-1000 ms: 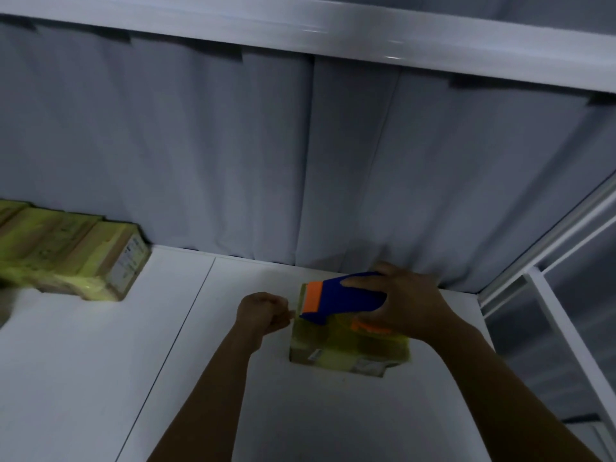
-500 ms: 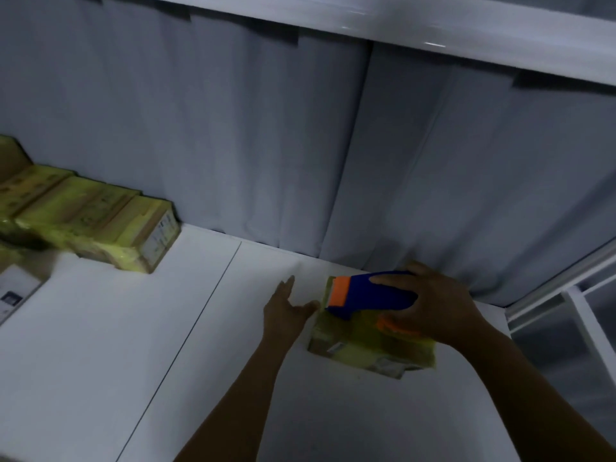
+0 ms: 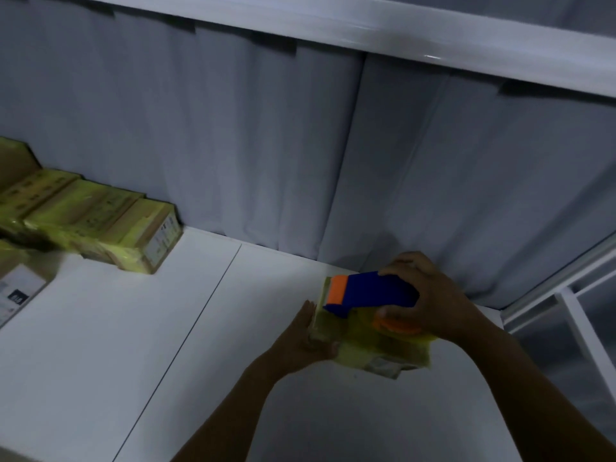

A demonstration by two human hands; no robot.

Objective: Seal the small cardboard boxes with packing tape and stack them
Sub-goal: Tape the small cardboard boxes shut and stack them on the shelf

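Seemingly sealed, box [image 3: 373, 353] beneath dispenser [image 3: 376, 290] hides contents.

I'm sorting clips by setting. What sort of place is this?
Probably a packing station, perhaps a curtained booth. A row of taped boxes sits at the back left of a white table, the right hand grips a blue-and-orange tape dispenser on another box, and a grey curtain hangs behind.

Room on the counter [image 3: 140, 328]
Open stretch between stacked boxes [image 3: 100, 228] and held box [image 3: 373, 351]; curtain [image 3: 266, 145] close behind; frame [image 3: 576, 321] at right
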